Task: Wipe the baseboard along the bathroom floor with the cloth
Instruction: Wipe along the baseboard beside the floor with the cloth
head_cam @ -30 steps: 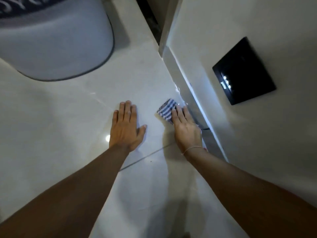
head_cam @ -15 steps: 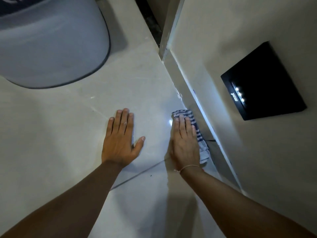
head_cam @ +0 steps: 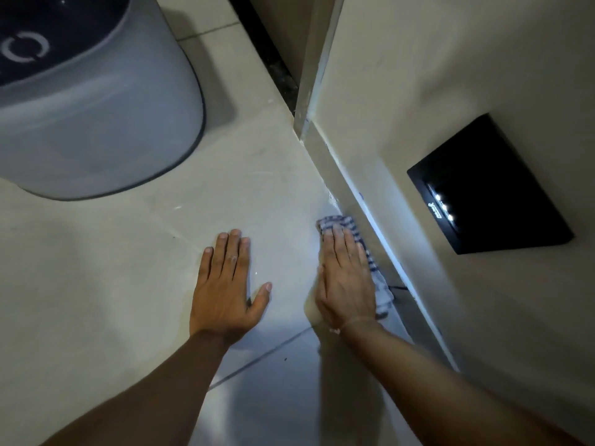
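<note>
A blue-and-white striped cloth (head_cam: pixel 373 262) lies along the foot of the pale baseboard (head_cam: pixel 341 175), which runs diagonally from the door frame down to the lower right. My right hand (head_cam: pixel 346 278) lies flat on the cloth, fingers together, pressing it against the baseboard where it meets the floor. Only the cloth's front end and right edge show past the hand. My left hand (head_cam: pixel 227 284) rests flat on the glossy floor tile to the left, fingers spread a little, holding nothing.
A large grey rounded bin (head_cam: pixel 96 123) with a dark top stands at the upper left. A black wall plate (head_cam: pixel 489 197) with small lights sits on the wall to the right. A dark door gap (head_cam: pixel 273 62) lies beyond the door frame (head_cam: pixel 309 91).
My right hand went from fingertips on the bunched cloth to lying flat over it along the baseboard, and the cloth spread out lengthwise. The left hand stays planted on the tile.
</note>
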